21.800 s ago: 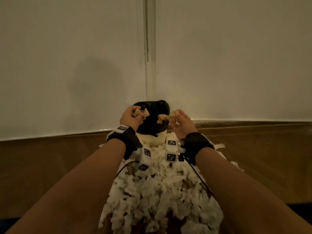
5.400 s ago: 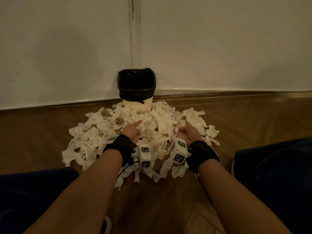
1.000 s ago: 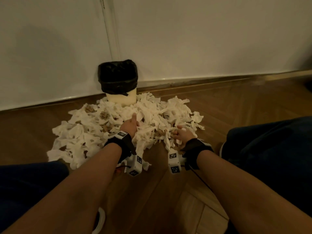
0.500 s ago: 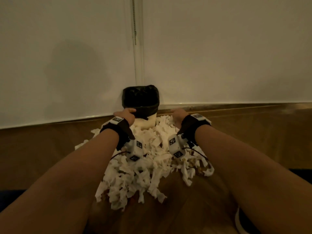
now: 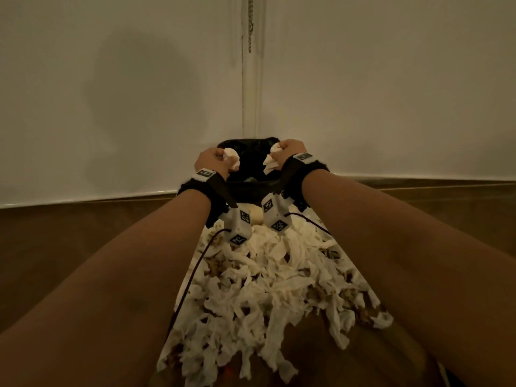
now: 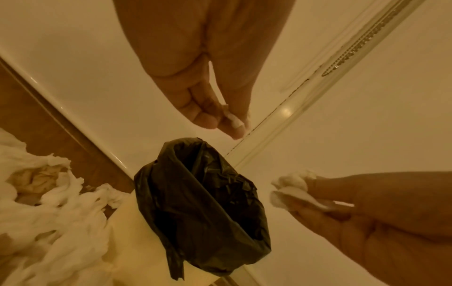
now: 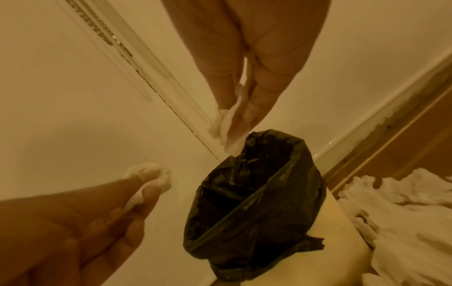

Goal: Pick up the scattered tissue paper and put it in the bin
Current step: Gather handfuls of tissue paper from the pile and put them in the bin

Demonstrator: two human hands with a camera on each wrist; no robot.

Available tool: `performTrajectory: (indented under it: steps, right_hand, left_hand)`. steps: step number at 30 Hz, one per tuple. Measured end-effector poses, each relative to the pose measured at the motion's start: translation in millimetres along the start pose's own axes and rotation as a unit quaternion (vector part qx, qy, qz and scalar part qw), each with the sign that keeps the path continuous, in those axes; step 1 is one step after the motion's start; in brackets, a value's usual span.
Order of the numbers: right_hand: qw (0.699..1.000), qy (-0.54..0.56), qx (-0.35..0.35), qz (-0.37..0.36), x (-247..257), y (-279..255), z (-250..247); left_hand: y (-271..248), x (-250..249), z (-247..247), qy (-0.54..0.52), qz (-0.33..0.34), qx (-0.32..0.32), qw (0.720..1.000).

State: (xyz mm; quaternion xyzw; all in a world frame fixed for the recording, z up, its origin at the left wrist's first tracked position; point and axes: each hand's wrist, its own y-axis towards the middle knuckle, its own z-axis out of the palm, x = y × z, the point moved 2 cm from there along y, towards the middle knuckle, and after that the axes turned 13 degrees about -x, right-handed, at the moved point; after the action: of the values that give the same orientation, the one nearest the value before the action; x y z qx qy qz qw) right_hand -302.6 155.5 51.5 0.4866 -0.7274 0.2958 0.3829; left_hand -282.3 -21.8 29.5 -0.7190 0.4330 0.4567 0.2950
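Room: pale wall (image 5: 111,79) at the far side, wooden floor (image 5: 55,247) below it, dim warm light over everything.
Bin: small pale bin (image 5: 252,216) with a black liner (image 6: 203,203) stands on the floor against the wall, mouth open and dark; how full it is cannot be told.
Tissue heap: big spread of scattered tissue paper (image 5: 265,289) covers the floor from the foot of the bin toward the near side, most of it white, a few brownish pieces mixed in.
Left hand: left hand (image 5: 210,160) is up at the left edge of the bin mouth, thumb and fingers pinching a small white wad (image 5: 231,159).
Right hand: right hand (image 5: 287,149) mirrors it at the right edge, fingertips closed on a second white scrap (image 5: 272,159) that hangs down toward the liner.
Step in hand: looks like the drop, both pieces held above or just beside the opening, neither one inside yet.
Next move: probably calls for bringing each hand a touch inward over the dark mouth and letting the fingers loosen so the tissue falls in, not onto the rim.
Progress: early by the look of it, with the heap on the floor large.
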Motion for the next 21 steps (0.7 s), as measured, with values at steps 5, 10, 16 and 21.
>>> performTrajectory:
  steps: [5, 10, 16, 21]
  right_hand:
    - [0.998, 0.018, 0.036, 0.039, -21.8, 14.4, 25.2]
    - [0.991, 0.117, 0.022, 0.055, -51.9, 18.9, 24.3]
    - [0.959, 0.242, -0.087, 0.123, -91.3, -3.1, -23.5]
    - [0.973, 0.142, -0.123, 0.132, -149.0, -48.4, -70.3]
  left_hand:
    - [14.5, 5.2, 30.5, 0.011, -0.021, 0.044, 0.999]
    - [20.0, 9.7, 53.1, -0.015, -0.051, 0.083, 0.995]
    - [-16.9, 15.3, 59.9, -0.112, -0.043, 0.079, 0.990]
    - [-77.6, 35.8, 71.8, -0.050, -0.013, 0.140, 0.989]
